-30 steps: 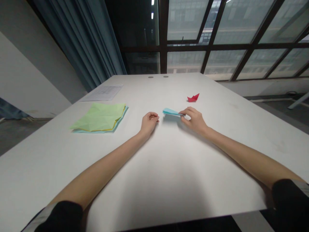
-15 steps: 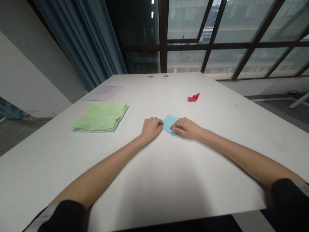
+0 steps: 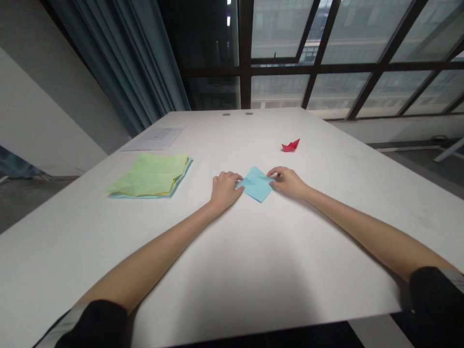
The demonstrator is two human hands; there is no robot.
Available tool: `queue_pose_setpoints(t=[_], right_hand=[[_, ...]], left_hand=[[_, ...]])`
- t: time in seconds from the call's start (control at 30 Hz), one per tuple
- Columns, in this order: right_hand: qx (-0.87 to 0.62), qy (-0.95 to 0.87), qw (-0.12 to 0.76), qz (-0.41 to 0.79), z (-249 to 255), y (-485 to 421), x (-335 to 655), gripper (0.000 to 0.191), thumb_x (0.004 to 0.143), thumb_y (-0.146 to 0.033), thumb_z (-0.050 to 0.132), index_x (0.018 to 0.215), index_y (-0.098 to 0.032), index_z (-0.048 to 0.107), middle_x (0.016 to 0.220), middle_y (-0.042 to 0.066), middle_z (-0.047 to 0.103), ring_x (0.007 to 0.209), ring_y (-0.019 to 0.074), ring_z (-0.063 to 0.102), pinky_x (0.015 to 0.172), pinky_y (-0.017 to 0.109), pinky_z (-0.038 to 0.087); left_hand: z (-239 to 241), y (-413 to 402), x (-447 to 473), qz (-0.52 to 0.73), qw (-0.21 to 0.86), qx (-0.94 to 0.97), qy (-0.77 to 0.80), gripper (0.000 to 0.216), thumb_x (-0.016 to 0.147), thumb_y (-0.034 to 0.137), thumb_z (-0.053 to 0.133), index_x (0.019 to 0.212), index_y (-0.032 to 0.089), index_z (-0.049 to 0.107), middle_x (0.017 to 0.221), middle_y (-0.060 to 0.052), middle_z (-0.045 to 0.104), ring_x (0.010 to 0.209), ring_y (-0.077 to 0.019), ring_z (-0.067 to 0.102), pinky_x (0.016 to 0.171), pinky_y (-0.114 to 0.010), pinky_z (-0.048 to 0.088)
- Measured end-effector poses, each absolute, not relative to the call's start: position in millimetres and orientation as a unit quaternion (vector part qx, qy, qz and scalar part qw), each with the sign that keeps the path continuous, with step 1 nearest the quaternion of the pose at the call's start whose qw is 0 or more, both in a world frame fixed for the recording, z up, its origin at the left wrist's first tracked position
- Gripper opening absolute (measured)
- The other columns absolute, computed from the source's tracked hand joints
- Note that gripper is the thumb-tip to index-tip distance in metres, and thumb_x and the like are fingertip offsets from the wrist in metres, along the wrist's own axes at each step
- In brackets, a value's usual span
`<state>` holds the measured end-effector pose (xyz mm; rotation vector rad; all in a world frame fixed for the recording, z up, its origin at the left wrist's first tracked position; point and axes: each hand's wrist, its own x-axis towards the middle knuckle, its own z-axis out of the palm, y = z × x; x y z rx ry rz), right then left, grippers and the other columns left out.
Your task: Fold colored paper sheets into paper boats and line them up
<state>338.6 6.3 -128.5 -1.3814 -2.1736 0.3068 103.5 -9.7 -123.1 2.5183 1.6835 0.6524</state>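
A small folded sheet of light blue paper [image 3: 258, 186] lies on the white table, turned like a diamond, with a crease across its upper part. At its left corner, my left hand [image 3: 225, 189] grips the paper between thumb and fingers. My right hand [image 3: 288, 181] pinches the opposite corner, thumb below and forefinger above. Beyond my right hand stands a red paper boat [image 3: 291, 145], apart from both hands.
To the left lies a stack of green, yellow and blue paper sheets [image 3: 150, 175]. Behind it is a printed white sheet [image 3: 155, 138]. The white table [image 3: 232, 270] reaches toward the windows, with two round grey discs at its far edge.
My right hand has shifted off the paper's face to its right corner. More of the blue paper shows, and its far tip sits slightly higher. My left hand's fingers have spread a little.
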Motion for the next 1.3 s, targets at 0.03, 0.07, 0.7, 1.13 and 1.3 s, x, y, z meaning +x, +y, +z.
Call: queue_pose_setpoints(t=[0.03, 0.07, 0.7, 1.13, 1.3], right_hand=[[-0.512, -0.805, 0.276, 0.120, -127, 5, 338, 0.021, 0.068, -0.015, 0.060, 0.088, -0.018, 0.065, 0.088, 0.004, 0.066, 0.076, 0.0166, 0.057, 0.072, 0.029, 0.043], [-0.508, -0.805, 0.278, 0.125, -126, 4, 337, 0.019, 0.068, -0.014, 0.059, 0.085, -0.019, 0.065, 0.086, 0.003, 0.065, 0.076, 0.0164, 0.056, 0.072, 0.029, 0.042], [-0.362, -0.912, 0.189, 0.048, -123, -14, 322, 0.028, 0.085, -0.021, 0.046, 0.107, -0.016, 0.063, 0.099, 0.009, 0.067, 0.093, 0.0217, 0.058, 0.084, 0.037, 0.042], [-0.378, -0.909, 0.168, 0.043, -122, -17, 322, 0.028, 0.086, -0.025, 0.048, 0.109, -0.018, 0.063, 0.101, 0.009, 0.065, 0.096, 0.0220, 0.058, 0.084, 0.037, 0.041], [-0.379, -0.909, 0.169, 0.046, -122, -17, 322, 0.028, 0.086, -0.025, 0.048, 0.108, -0.018, 0.063, 0.102, 0.009, 0.065, 0.096, 0.0223, 0.057, 0.084, 0.037, 0.041]], left_hand=[[-123, -10, 104, 0.213, 0.021, 0.812, 0.543, 0.024, 0.077, 0.029, 0.056, 0.099, 0.022, 0.063, 0.103, -0.007, 0.064, 0.101, -0.0278, 0.050, 0.084, -0.041, 0.034], [-122, -11, 104, 0.216, 0.020, 0.812, 0.542, 0.026, 0.077, 0.028, 0.056, 0.101, 0.022, 0.062, 0.103, -0.007, 0.063, 0.101, -0.0274, 0.050, 0.084, -0.040, 0.034], [-116, -19, 112, 0.140, -0.017, 0.888, 0.437, 0.027, 0.086, 0.027, 0.043, 0.089, 0.018, 0.068, 0.090, -0.010, 0.066, 0.089, -0.0245, 0.056, 0.078, -0.038, 0.033], [-119, -5, 99, 0.141, -0.038, 0.847, 0.511, 0.029, 0.082, 0.027, 0.045, 0.101, 0.020, 0.066, 0.091, -0.010, 0.066, 0.092, -0.0270, 0.054, 0.077, -0.038, 0.037], [-124, 3, 97, 0.196, 0.026, 0.842, 0.502, 0.026, 0.077, 0.023, 0.049, 0.095, 0.020, 0.068, 0.095, -0.007, 0.066, 0.093, -0.0256, 0.053, 0.079, -0.037, 0.040]])
